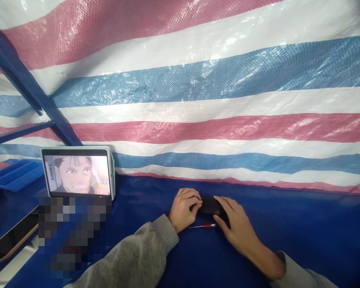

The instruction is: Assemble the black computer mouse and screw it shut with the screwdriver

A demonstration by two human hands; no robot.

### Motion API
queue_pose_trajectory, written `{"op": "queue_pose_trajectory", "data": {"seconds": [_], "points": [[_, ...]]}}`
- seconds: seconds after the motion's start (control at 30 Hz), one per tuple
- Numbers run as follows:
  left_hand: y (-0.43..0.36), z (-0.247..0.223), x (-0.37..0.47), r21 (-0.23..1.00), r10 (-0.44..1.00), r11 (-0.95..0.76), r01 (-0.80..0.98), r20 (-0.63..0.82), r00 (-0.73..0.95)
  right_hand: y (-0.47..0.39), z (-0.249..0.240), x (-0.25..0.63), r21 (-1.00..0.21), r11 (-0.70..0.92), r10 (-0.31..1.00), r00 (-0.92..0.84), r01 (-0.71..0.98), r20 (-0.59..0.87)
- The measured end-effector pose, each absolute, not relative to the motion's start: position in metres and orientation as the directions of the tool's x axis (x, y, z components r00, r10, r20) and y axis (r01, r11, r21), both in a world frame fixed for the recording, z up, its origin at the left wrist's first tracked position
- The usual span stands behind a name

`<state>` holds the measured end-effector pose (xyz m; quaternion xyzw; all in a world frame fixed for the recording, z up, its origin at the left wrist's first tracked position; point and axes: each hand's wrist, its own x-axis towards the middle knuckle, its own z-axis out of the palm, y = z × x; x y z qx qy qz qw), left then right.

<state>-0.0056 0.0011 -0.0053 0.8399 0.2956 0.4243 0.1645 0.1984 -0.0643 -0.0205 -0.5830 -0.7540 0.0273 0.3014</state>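
Note:
A black, rounded object that looks like a computer mouse (209, 205) lies on the blue table surface between my hands. My left hand (186, 206) has thumb and fingers pinched together at its left end; the fingertips partly hide that edge. From the right, my right hand (235, 224) curls around the mouse, thumb on the near side and fingers over the far side. Just below it, close to my right thumb, lies a small screwdriver (208, 226) with a red handle and a thin shaft pointing left.
A tablet (78, 174) in a pale case stands at the left, playing an animated picture. Behind it sit blue compartment trays (21, 174). A phone-like dark slab (15, 236) lies at lower left, beside a pixelated patch. Striped plastic sheeting (198, 132) and a blue metal frame (39, 96) border the table.

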Motion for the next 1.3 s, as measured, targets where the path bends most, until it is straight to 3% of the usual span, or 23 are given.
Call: {"op": "queue_pose_trajectory", "data": {"seconds": [1.0, 1.3], "points": [[0.0016, 0.0019, -0.0066, 0.528, 0.666, -0.736, 0.424, 0.449, 0.596, -0.0627, -0.0208, 0.2015, -0.346, 0.352, 0.874, -0.172, 0.870, 0.455], [0.0035, -0.0013, -0.0060, 0.539, 0.724, -0.688, 0.485, 0.464, 0.511, -0.0615, -0.0229, 0.2033, -0.355, 0.350, 0.885, -0.182, 0.867, 0.429]]}}
